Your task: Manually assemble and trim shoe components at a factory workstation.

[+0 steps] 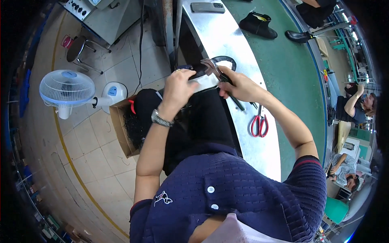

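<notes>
Across my lap lies a black shoe with a pale, whitish bottom [206, 83] turned up. My left hand [178, 91] is closed on its near left side, thumb toward the pale surface. In my right hand [240, 86] is a pair of lasting pincers [210, 65], the metal jaws at the shoe's far end and the dark handles slanting down under my fingers. Whether the jaws grip the shoe's edge is too small to tell. Just beyond my right hand, a black oval piece with a white middle [225, 62] rests on the metal bench.
Red-handled scissors [259, 125] and a phone [207, 7] lie on the metal bench [259, 158]. Black boots [258, 26] stand on the green surface beyond. At left are a cardboard box [121, 129] of black scraps, a fan [68, 90] and a stool [76, 50]. Other people sit at far right.
</notes>
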{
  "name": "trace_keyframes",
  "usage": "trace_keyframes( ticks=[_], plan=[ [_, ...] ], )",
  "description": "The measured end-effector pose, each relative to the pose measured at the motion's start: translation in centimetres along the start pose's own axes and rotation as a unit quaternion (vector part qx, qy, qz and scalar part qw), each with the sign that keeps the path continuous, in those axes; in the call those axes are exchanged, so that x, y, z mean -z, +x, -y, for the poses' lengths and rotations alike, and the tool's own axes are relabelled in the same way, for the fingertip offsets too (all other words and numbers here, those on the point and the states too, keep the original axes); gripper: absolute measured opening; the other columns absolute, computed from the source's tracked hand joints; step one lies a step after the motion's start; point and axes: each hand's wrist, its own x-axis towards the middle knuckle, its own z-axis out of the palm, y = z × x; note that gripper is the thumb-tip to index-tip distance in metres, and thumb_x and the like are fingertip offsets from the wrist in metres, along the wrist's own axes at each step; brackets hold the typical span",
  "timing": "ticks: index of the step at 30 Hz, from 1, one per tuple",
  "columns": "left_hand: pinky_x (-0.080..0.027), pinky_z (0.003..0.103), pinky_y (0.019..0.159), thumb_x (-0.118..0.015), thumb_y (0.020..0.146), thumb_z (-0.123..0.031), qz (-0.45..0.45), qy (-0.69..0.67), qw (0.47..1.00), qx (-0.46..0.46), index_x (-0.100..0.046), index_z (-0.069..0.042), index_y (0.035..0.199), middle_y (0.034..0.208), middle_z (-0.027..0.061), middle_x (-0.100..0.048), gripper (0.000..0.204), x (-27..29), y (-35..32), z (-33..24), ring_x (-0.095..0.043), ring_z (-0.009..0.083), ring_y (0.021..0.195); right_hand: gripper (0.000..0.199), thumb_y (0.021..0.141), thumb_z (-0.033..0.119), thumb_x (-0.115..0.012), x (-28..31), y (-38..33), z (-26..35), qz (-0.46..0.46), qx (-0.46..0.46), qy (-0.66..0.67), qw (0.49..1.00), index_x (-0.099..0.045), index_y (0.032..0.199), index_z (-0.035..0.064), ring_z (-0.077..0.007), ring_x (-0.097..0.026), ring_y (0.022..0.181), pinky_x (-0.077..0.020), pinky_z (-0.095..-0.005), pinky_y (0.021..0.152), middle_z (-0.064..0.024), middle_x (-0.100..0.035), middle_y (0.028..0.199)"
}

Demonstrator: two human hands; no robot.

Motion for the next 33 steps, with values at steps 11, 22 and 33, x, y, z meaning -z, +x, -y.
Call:
trace_keyframes(
  ticks=[11, 22, 33],
  plan=[
    [-0.044, 0.039, 0.097, -0.076, 0.074, -0.019, 0.067, 0.020, 0.997, -0.012, -0.041, 0.007, 0.134, 0.125, 0.0253, -0.055, 0.074, 1.1, -0.5, 0.4, -0.054, 0.0355, 0.116, 0.030, 0.099, 0.013, -0.047, -3.5, -0.2, -0.3, 0.103, 0.035, 0.246, 0.963, -0.039, 0.127, 0.0047, -0.0144, -0.058, 0.062, -0.0518, -0.0298, 0.054, -0.0062, -0.057, 0.077],
    [-0.035, 0.046, 0.105, -0.070, 0.074, -0.009, -0.085, 0.230, 0.962, -0.118, -0.043, 0.010, 0.130, 0.124, 0.0243, -0.051, 0.065, -3.4, -3.8, -0.9, -0.046, 0.0394, 0.117, 0.058, 0.089, 0.013, -0.057, -0.7, -1.4, 2.5, -0.215, 0.152, -0.069, 0.962, -0.034, 0.143, 0.0106, -0.0416, -0.064, 0.068, -0.0481, -0.0504, 0.062, -0.0241, -0.063, 0.071],
    [-0.035, 0.049, 0.107, -0.057, 0.085, -0.008, -0.131, 0.252, 0.949, -0.137, -0.050, 0.015, 0.122, 0.128, 0.0293, -0.048, 0.044, -5.1, -4.5, 0.0, -0.045, 0.0449, 0.123, 0.064, 0.088, 0.014, -0.056, -4.7, 0.7, 2.0, -0.191, 0.089, -0.214, 0.954, -0.028, 0.146, 0.0134, -0.0382, -0.065, 0.061, -0.0500, -0.0481, 0.057, -0.0217, -0.063, 0.065]
  ],
)
